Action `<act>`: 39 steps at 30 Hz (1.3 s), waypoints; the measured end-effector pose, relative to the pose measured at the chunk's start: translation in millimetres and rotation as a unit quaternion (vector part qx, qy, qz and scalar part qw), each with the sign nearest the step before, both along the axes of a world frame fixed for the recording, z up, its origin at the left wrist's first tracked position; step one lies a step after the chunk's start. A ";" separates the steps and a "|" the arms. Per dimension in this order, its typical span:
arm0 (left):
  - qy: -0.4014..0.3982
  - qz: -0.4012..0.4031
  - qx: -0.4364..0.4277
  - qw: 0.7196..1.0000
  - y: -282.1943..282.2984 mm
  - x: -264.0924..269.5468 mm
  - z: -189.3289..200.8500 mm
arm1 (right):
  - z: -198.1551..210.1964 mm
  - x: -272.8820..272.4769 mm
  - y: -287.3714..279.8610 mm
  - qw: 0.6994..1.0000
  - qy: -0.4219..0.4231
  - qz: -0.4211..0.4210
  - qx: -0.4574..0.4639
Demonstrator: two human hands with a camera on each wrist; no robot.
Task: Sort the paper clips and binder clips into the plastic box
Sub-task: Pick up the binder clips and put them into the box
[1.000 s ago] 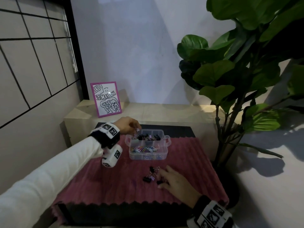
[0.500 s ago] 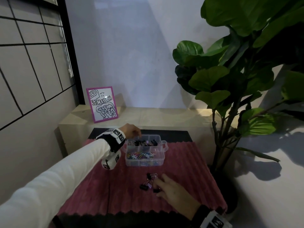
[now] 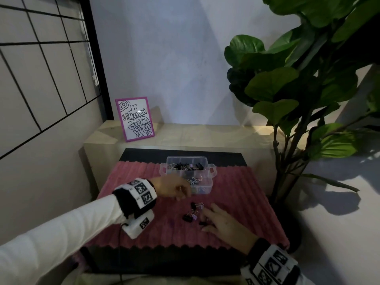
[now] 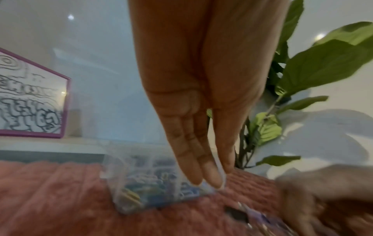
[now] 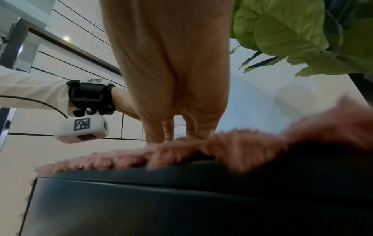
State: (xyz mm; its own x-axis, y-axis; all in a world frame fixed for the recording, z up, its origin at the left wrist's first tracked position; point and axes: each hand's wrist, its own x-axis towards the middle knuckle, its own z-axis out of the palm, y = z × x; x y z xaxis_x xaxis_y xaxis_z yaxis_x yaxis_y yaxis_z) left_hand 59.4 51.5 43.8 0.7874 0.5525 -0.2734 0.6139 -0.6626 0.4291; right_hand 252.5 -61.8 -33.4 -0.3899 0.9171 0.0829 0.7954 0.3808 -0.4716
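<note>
A clear plastic box (image 3: 206,185) with compartments stands on the pink mat (image 3: 144,227); black binder clips fill its far row and coloured paper clips its near row. My left hand (image 3: 183,197) hovers at the box's front left corner, above the mat. In the left wrist view its fingers (image 4: 210,175) are straight, point down and hold nothing. Several loose black and purple binder clips (image 3: 192,214) lie just in front of it. My right hand (image 3: 205,218) rests flat on the mat beside them, fingertips at a small black clip (image 3: 202,223).
A pink-framed picture (image 3: 134,119) leans on the pale ledge behind the mat. A large leafy plant (image 3: 298,99) stands at the right, close to the mat's right edge. The black table edge (image 5: 141,199) lies under the mat's front fringe.
My left hand has come back from over the box's far row to the front of the box, near the loose clips, with nothing in it. The right hand stayed on the mat.
</note>
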 end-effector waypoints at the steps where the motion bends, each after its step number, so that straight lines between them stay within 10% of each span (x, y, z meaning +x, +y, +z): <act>1: 0.020 -0.013 -0.002 1.000 -4.2 4.9 -5.7 | 0.3 -1.0 -0.1 1.000 -0.001 -0.007 -0.008; 11: 0.036 0.015 0.001 0.999 -24.6 13.8 -37.6 | 3.6 -16.2 -4.9 0.997 -0.035 -0.073 -0.013; 16: 0.044 0.012 0.041 0.998 -33.8 12.4 -41.9 | 11.2 6.4 4.3 0.981 0.153 -0.063 -0.105; 22: 0.035 0.022 0.009 0.999 -27.5 10.3 -38.8 | 20.9 41.5 4.1 0.738 0.599 -0.210 -0.230; 25: 0.034 0.038 -0.004 0.999 -21.4 6.0 -34.7 | 19.8 53.6 8.4 0.591 0.711 -0.250 -0.287; 27: 0.025 0.051 0.019 0.998 -19.3 4.9 -31.2 | 23.1 54.6 12.8 0.549 0.725 -0.264 -0.321; 39: 0.054 0.019 0.187 0.981 -35.5 31.8 -30.3 | 87.2 15.1 103.6 0.716 0.612 -0.113 -0.317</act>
State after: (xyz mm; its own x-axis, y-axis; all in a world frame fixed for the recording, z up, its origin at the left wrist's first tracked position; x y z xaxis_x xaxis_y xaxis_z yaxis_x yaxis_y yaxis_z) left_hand 91.2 16.0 13.4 0.7415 0.6590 -0.1262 0.6701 -0.7366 0.0911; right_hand 267.6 41.8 53.8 -0.2174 0.9495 -0.2261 -0.3531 -0.2925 -0.8887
